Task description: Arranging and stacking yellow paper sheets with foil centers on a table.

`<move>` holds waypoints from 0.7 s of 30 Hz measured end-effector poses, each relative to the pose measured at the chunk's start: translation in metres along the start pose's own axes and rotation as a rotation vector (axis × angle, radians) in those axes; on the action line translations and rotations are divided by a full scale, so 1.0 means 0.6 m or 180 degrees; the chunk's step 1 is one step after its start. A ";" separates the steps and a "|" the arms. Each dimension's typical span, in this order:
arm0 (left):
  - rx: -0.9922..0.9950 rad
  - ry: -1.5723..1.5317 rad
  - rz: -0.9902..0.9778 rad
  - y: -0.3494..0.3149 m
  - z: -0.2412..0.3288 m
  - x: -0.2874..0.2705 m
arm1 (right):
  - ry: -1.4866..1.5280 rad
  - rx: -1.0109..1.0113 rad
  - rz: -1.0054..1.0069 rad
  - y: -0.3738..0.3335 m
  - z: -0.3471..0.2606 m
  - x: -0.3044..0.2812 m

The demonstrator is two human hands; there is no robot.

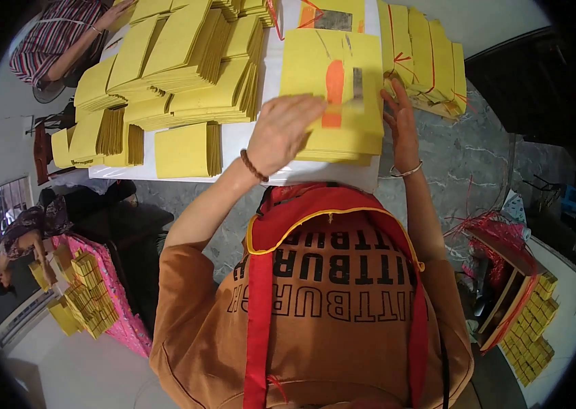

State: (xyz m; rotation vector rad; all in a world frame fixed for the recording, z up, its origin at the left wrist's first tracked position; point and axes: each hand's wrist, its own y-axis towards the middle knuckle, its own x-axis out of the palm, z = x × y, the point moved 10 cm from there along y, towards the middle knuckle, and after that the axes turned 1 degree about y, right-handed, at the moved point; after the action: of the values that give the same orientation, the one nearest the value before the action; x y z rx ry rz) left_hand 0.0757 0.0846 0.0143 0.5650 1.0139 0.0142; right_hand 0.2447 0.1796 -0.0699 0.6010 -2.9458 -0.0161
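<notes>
A stack of yellow paper sheets [366,133] lies in front of me on the white-covered table, its top sheet printed with an orange shape and dark grey patches. My left hand [280,136], wearing a brown bead bracelet, is over the left part of this stack; its fingers are blurred, and I cannot tell whether they hold anything. Along the stack's right edge my right hand [404,129] stands upright, fingers stretched out and thumb apart. Right behind that hand are bundles of yellow paper [424,54] tied with red string.
Several piles of folded yellow paper [186,51] cover the table's left side. A person in a striped top [59,41] reaches in at the far left. Another person [36,225] handles yellow bundles by a pink-covered table [117,293]. Red string [499,238] lies heaped at right.
</notes>
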 end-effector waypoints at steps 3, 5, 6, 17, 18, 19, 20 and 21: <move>-0.0171 -0.0304 0.0232 0.030 -0.029 -0.011 | 0.0040 -0.0111 -0.0027 0.003 -0.005 -0.002; -0.0727 -0.0722 0.0254 0.032 -0.059 -0.008 | -0.0072 -0.0129 0.0046 0.000 -0.005 -0.013; -0.0706 -0.0727 0.0243 0.034 -0.055 -0.009 | -0.0071 -0.0138 0.0069 -0.001 -0.003 -0.017; 0.0220 0.0445 -0.0464 -0.008 0.030 0.068 | -0.0272 0.0331 0.0249 -0.022 0.017 -0.019; 0.0242 0.0571 -0.0544 -0.012 0.030 0.071 | -0.0274 0.0332 0.0251 -0.022 0.016 -0.020; 0.0242 0.0569 -0.0544 -0.013 0.028 0.071 | -0.0426 0.0284 0.0235 -0.021 0.011 -0.021; 0.0248 0.0591 -0.0564 -0.014 0.025 0.072 | -0.0579 0.0236 0.0219 -0.021 0.006 -0.021; 0.0251 0.0615 -0.0582 -0.014 0.023 0.073 | -0.0581 0.0235 0.0215 -0.020 0.004 -0.019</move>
State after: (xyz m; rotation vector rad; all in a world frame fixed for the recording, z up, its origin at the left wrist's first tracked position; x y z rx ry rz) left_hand 0.1083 0.0832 -0.0190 0.5481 1.2556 -0.1360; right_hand 0.2596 0.1727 -0.0744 0.5357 -3.1543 0.0473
